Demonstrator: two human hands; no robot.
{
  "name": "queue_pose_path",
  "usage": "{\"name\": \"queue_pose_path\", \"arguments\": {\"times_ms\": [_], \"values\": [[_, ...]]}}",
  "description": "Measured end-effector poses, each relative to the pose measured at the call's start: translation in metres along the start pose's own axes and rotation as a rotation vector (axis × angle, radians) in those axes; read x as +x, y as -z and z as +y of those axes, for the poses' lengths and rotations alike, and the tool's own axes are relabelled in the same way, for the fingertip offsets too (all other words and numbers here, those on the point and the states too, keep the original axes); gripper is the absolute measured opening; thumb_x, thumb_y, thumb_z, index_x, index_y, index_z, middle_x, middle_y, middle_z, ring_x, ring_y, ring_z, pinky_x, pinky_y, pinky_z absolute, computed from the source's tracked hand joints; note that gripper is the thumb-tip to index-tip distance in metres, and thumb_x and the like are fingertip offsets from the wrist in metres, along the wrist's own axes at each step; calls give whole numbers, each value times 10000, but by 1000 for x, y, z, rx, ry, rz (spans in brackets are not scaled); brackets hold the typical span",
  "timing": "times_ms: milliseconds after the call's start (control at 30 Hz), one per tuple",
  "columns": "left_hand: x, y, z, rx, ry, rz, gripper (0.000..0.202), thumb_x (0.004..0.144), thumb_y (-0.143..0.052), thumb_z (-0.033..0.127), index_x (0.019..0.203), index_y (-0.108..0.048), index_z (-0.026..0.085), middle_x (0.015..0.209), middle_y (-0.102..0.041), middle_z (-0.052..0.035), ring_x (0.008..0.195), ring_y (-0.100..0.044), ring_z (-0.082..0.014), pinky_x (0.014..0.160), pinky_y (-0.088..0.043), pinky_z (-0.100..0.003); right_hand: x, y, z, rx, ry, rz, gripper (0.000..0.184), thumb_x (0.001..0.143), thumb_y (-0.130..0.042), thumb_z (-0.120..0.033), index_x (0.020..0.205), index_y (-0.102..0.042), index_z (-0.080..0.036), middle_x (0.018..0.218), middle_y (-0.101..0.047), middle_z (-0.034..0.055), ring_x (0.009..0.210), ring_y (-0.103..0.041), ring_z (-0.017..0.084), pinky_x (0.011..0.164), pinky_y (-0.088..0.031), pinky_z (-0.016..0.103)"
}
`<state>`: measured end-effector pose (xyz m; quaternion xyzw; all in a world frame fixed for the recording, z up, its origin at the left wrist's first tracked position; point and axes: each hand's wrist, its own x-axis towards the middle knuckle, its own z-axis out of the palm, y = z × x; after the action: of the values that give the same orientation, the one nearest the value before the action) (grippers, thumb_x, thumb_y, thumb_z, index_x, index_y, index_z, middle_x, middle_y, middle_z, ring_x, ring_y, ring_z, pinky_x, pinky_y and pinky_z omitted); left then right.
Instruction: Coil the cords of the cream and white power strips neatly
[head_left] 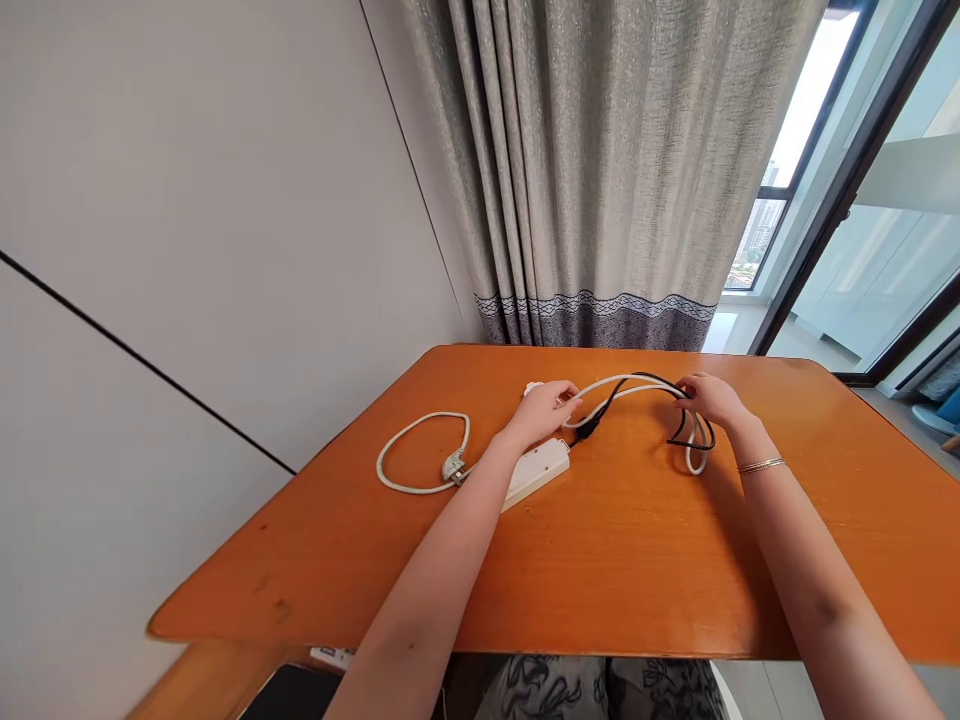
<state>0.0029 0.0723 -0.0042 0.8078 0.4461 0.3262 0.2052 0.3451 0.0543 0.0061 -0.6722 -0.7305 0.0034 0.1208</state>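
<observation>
My left hand [546, 408] is closed around a white cable [622, 379] over the middle of the table. To the right, my right hand [712, 398] pinches the bundle where the white cable and a thin black cable [641, 375] run together, lifted in an arc between both hands. Their loose loops hang down to the tabletop under my right hand. A black connector [589, 428] lies just right of my left hand. Below that hand is a white power strip [541, 468], partly covered by my forearm. A white plug [453, 466] with its looped cord rests to the left.
The orange-brown wooden table [622, 560] stands against a pale wall panel [187, 250]. Behind its far edge hangs a grey curtain [615, 180]. A dark-framed glass door [847, 190] is at the right. A black object [292, 692] sits below the near left edge.
</observation>
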Motion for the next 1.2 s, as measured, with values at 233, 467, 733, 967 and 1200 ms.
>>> {"name": "queue_pose_path", "arguments": {"times_ms": [233,467,733,967,1200], "values": [[11,12,6,176,82,-19,180,852,-670,299,1006,-702,211,1058,-747,-89,943,-699,-263,809,-513,-359,2,7,-5,-16,-10,-23,290,889,-547,-162,1043,-787,-218,1024,-791,109,920,-701,245,681,-427,303],[4,20,21,208,-7,-164,151,841,-660,335,817,-745,213,841,-699,-39,780,-643,-213,713,-450,-319,-4,18,-12,-13,-34,-69,236,899,-610,-223,1075,-767,-199,985,-790,96,895,-710,247,692,-454,306],[4,4,34,511,70,-427,268,898,-566,241,1044,-789,214,1025,-798,-69,955,-717,-249,732,-437,-301,-12,21,-53,20,161,62,377,938,-634,-267,1299,-665,-165,1303,-666,155,1210,-628,288,1011,-490,381],[3,5,28,575,91,-397,235,902,-563,253,1015,-767,220,1019,-798,-76,972,-723,-258,762,-459,-309,-17,-10,-114,36,577,0,245,926,-622,-147,1140,-738,-169,1118,-736,113,1078,-653,246,993,-494,376],[5,-7,18,634,157,-352,266,974,-501,282,1089,-719,181,1100,-768,-156,1067,-714,-316,858,-488,-375,-24,-45,-131,-168,553,33,360,1002,-464,-150,1291,-676,-164,1206,-690,146,1124,-601,280,959,-476,403]]}}
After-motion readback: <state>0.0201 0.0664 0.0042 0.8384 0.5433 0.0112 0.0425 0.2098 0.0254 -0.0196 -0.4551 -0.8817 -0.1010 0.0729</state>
